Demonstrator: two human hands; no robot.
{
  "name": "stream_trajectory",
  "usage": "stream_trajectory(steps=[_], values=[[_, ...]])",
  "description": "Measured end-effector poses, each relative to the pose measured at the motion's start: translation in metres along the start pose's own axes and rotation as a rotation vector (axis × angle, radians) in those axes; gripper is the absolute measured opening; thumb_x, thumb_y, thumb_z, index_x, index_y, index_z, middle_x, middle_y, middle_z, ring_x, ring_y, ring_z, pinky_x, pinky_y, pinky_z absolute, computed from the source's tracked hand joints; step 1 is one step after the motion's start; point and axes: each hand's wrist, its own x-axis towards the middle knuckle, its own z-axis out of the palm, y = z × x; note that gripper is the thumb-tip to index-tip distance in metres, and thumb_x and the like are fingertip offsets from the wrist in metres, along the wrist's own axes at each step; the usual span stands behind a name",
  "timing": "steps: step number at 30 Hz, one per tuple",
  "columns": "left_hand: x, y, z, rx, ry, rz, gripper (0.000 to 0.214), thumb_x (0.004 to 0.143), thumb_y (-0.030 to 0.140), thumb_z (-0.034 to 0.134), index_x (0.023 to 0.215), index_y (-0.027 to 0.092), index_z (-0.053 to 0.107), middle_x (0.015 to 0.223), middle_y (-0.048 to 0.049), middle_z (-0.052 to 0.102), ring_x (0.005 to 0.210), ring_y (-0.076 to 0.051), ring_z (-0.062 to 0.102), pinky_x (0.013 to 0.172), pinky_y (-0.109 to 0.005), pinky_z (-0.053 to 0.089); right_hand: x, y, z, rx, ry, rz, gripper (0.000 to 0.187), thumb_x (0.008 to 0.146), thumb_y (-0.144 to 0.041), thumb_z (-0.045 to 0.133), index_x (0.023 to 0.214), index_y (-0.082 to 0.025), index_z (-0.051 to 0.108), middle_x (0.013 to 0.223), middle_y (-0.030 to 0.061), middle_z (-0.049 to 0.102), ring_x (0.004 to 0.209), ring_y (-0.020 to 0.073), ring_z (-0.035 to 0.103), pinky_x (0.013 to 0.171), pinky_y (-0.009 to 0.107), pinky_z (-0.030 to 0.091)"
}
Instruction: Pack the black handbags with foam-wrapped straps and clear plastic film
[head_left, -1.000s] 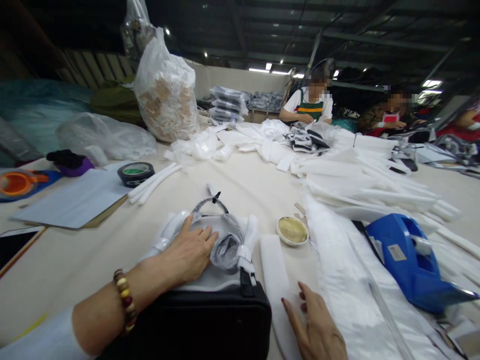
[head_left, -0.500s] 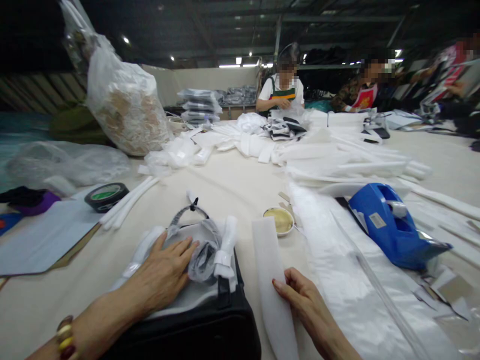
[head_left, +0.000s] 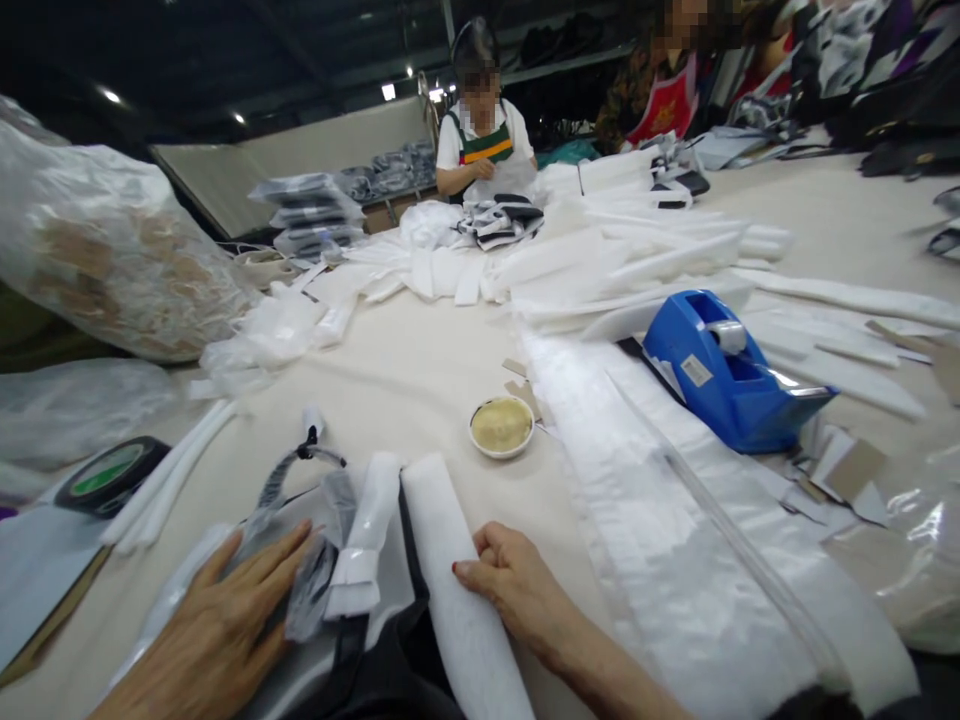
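Note:
My left hand (head_left: 225,610) lies flat with fingers spread on a black bag (head_left: 397,660), which is partly cut off by the lower edge. The bag's handle (head_left: 279,478) is wrapped in clear plastic. Beside it, a bundled piece of white foam (head_left: 364,540) is folded over and held by clear tape. My right hand (head_left: 517,590) pinches the edge of a long white foam strip (head_left: 450,550) between thumb and fingers. That strip runs along the bag's right side, its lower end out of view.
A small dish of yellowish stuff (head_left: 501,428) sits ahead of my right hand. To the right are a blue tape dispenser (head_left: 720,375) and white plastic sheeting (head_left: 675,530). Black tape (head_left: 112,475) lies left. Foam strips (head_left: 637,240) are heaped ahead; a co-worker (head_left: 484,130) handles plastic beyond.
The view has swung right and tilted, so the table things sit farther left. My right hand has brought the foam strip from beside the bag, across a gap, up to its right side.

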Motion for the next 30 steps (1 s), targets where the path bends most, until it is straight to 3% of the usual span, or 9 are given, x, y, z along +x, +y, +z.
stream_trajectory(steps=[3,8,15,21,26,30], values=[[-0.003,-0.003,0.007,0.04,0.017,0.034,0.048,0.082,0.025,0.028,0.125,0.016,0.047,0.127,-0.015,0.053,0.116,-0.028,0.051,0.106,-0.055,0.023,0.003,-0.002,0.0,0.006,-0.026,-0.011,0.022,0.067,-0.012,0.062,0.062,-0.019,0.041,0.05,-0.0091,0.036,0.048,0.0067,0.032,0.045,0.022,0.023],[-0.005,-0.009,0.015,0.031,0.085,0.074,0.054,0.082,0.028,0.028,0.136,0.027,0.025,0.131,-0.0089,0.05,0.121,-0.025,0.046,0.109,-0.05,0.02,0.013,-0.004,0.005,0.034,-0.059,0.018,0.028,0.067,-0.011,0.063,0.059,-0.02,0.038,0.05,-0.0093,0.037,0.046,0.0064,0.033,0.044,0.022,0.023],[-0.001,-0.005,0.003,0.058,-0.015,0.114,0.054,0.08,0.036,0.032,0.128,0.015,0.043,0.134,-0.0134,0.046,0.123,-0.029,0.043,0.109,-0.053,0.021,0.023,-0.006,0.017,-0.079,-0.038,0.004,0.03,0.066,-0.016,0.066,0.058,-0.02,0.038,0.052,-0.0078,0.038,0.05,0.0084,0.035,0.048,0.023,0.023],[0.004,-0.018,-0.005,0.113,-0.231,0.221,0.061,0.079,0.04,0.042,0.136,0.02,0.036,0.132,-0.0117,0.048,0.114,-0.03,0.052,0.099,-0.057,0.037,0.021,-0.011,0.02,-0.162,-0.017,-0.024,0.03,0.069,-0.017,0.065,0.06,-0.02,0.036,0.058,-0.007,0.037,0.056,0.009,0.033,0.053,0.024,0.022],[0.003,-0.025,-0.002,0.118,-0.231,0.23,0.061,0.076,0.038,0.045,0.133,0.018,0.039,0.131,-0.013,0.049,0.114,-0.03,0.053,0.099,-0.057,0.036,0.02,-0.014,0.014,-0.209,-0.122,-0.024,0.032,0.065,-0.015,0.066,0.056,-0.019,0.036,0.051,-0.0088,0.033,0.052,0.0083,0.032,0.051,0.024,0.021],[0.003,-0.021,-0.003,0.045,-0.237,0.206,0.062,0.074,0.039,0.046,0.133,0.018,0.04,0.134,-0.0127,0.045,0.115,-0.031,0.052,0.101,-0.058,0.034,0.026,-0.019,0.019,-0.231,-0.128,0.013,0.03,0.063,-0.015,0.066,0.057,-0.02,0.037,0.052,-0.0088,0.035,0.052,0.0086,0.034,0.051,0.023,0.023]])
